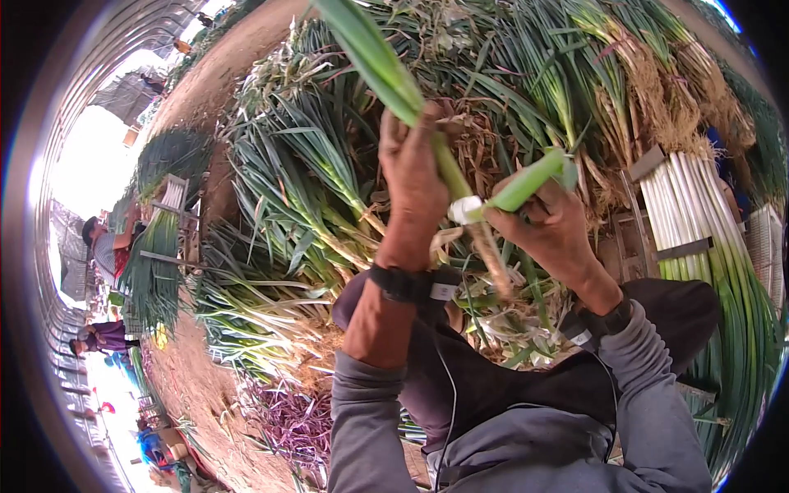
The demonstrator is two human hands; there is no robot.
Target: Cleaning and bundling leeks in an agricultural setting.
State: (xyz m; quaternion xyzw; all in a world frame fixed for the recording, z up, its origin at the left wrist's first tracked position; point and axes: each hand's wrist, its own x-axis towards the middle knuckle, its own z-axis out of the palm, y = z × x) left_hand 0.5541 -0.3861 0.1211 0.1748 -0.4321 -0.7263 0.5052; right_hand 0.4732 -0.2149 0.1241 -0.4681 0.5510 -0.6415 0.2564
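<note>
My left hand [412, 166] grips a large green onion stalk [455, 169], whose broad green leaves rise past the top of the view. Below that hand the stalk slants down to a brown, blurred lower end [496, 265]. My right hand [548, 225] is closed on a green leaf sheath [529, 180], folded out to the side of the stalk. Where the sheath meets the stalk there is a white piece [466, 210]; whether it is part of the sheath or a wrap on a finger, I cannot tell. Loose trimmed leaves [505, 326] lie below, between my knees.
Heaped green onions [296, 160] with roots and leaves spread ahead. At right, a metal rack [684, 248] holds a row of clean white-stemmed onions [681, 203]. Purple peelings [296, 419] lie at lower left. Another person [111, 243] is beside a similar rack at far left.
</note>
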